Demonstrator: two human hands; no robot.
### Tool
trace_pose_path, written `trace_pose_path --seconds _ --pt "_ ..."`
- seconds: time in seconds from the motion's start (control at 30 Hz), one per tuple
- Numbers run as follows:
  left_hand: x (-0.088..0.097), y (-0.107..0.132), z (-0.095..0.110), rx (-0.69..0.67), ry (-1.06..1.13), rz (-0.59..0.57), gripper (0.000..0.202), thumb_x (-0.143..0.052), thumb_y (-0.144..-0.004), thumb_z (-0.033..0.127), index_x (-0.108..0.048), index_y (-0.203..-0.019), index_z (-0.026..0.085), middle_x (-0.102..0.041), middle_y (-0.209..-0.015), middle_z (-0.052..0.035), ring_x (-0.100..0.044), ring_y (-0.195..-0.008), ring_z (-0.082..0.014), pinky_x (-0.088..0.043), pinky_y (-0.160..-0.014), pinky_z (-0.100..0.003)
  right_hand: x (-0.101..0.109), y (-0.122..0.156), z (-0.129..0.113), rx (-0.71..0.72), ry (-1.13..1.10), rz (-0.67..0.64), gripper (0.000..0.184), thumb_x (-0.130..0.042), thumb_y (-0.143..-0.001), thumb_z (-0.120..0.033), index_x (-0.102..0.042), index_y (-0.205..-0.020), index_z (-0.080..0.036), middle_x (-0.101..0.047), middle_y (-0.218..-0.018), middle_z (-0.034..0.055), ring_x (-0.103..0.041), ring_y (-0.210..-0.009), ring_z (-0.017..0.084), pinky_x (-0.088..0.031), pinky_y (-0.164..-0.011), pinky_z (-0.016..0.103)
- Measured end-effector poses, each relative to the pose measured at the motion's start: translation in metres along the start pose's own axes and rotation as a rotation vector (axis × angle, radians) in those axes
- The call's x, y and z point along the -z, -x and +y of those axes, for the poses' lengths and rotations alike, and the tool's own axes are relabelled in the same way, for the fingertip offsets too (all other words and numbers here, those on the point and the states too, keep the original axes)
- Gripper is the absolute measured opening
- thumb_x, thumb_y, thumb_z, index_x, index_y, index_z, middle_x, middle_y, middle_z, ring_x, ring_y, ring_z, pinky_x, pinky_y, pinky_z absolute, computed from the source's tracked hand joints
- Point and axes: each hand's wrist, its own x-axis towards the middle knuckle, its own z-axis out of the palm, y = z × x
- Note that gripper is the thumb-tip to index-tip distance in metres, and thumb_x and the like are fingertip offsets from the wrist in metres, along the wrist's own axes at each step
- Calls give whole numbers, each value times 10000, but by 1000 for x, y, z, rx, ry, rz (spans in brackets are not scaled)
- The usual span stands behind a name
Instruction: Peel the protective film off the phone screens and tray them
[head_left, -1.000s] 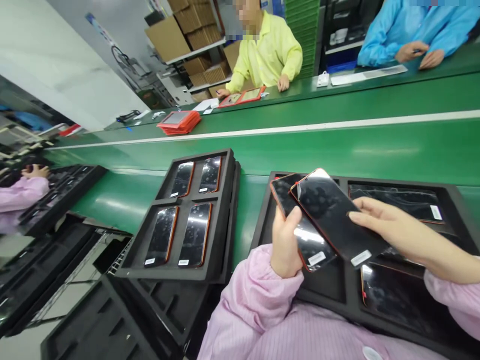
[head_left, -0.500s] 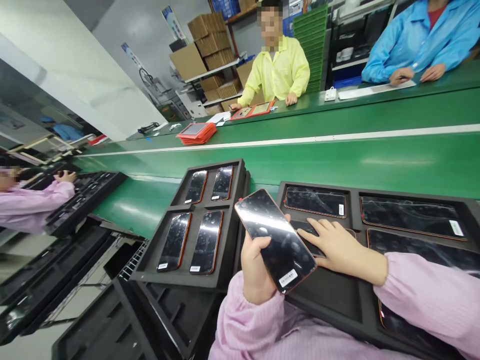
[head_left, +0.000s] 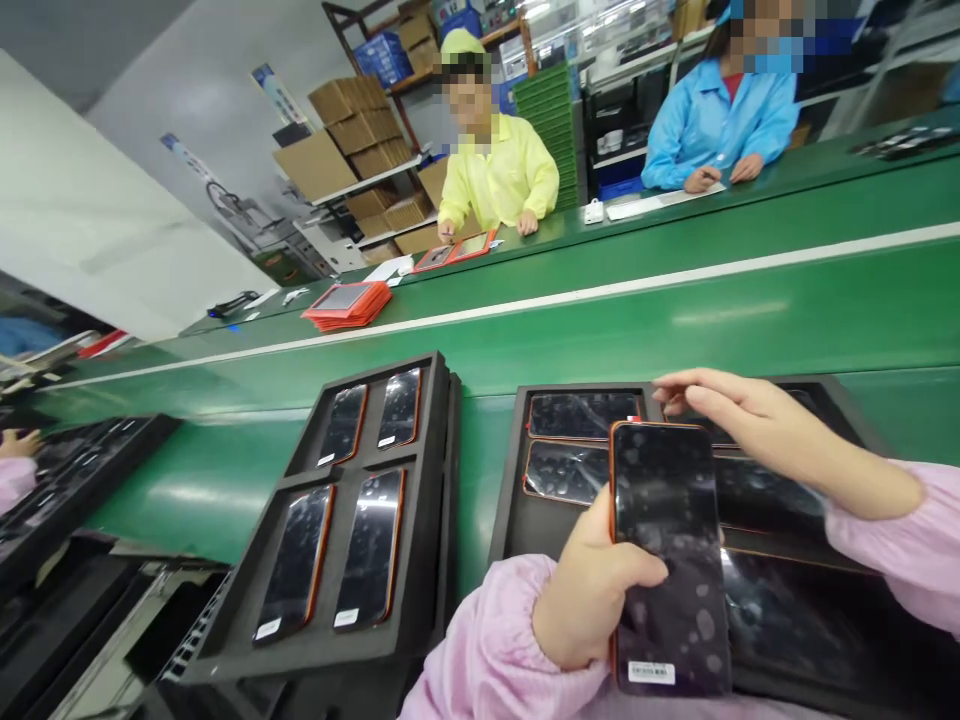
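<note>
My left hand (head_left: 592, 585) grips a smartphone (head_left: 667, 560) by its left edge, thumb across the glass. The phone has an orange frame, a dark smudged screen and a white label near its lower end. My right hand (head_left: 765, 425) is just beyond the phone's top right corner, over the right-hand black tray (head_left: 551, 525), its fingers stretched out and holding nothing. In that tray lie several more phones, among them an upper-left phone (head_left: 574, 413) and one below it (head_left: 566, 472). The held phone and my right arm partly hide the others.
Left of me stands a stacked black tray (head_left: 349, 478) with several phones in compartments. A green belt (head_left: 480, 350) runs behind the trays. Across it are a stack of red-orange folders (head_left: 346, 303) and two seated people, in yellow and blue. Another person's hand (head_left: 21, 443) shows at far left.
My left hand has brought the phone rightward and turned it nearly upright. My right hand has lifted off a phone in the tray and moved up and right. The view has shifted too.
</note>
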Motion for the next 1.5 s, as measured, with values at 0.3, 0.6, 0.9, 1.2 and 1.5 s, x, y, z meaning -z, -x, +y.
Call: trace_pose_path --seconds 0.3,0.6,0.9,1.2,1.5 --pt "-19 -29 -7 180 -128 -162 526 -622 -429 43 -665 -934 183 -619 -765 22 -503 -721 -132 -362 -720 -250 25 40 -14 488 316 463 141 -513 -906 -134 -581 -818 -222 -677 -858 47 -657 -825 186 -547 -748 339" --pt "-8 -47 -9 218 28 -47 468 -596 -425 42 -683 -869 164 -610 -652 27 -486 -570 -105 -358 -611 -232 22 73 -18 697 330 -168 217 -518 -909 -243 -662 -1070 -263 -680 -1146 -62 -659 -1011 151 -551 -952 311" --pt "-11 -46 -3 154 -61 -1 483 -572 -506 51 -679 -962 167 -665 -747 3 -591 -704 -146 -421 -703 -247 9 60 -20 749 274 -125 287 -419 -981 -257 -695 -1051 -283 -612 -1249 -139 -495 -1248 96 -534 -928 181" --pt "-4 -49 -13 147 7 -35 424 -741 -570 193 -683 -989 169 -663 -778 -4 -586 -707 -145 -402 -663 -244 13 58 1 680 346 -26 165 -501 -873 -155 -641 -910 -233 -585 -1261 50 -394 -1318 250 -201 -1168 415" --pt "-4 -62 -15 73 95 85 359 -667 -702 290 -671 -1030 144 -708 -924 -62 -629 -1024 -288 -414 -959 -407 -11 33 34 312 374 136 328 -380 -997 -279 -466 -685 -226 -567 -939 111 -575 -909 281 -453 -757 476"
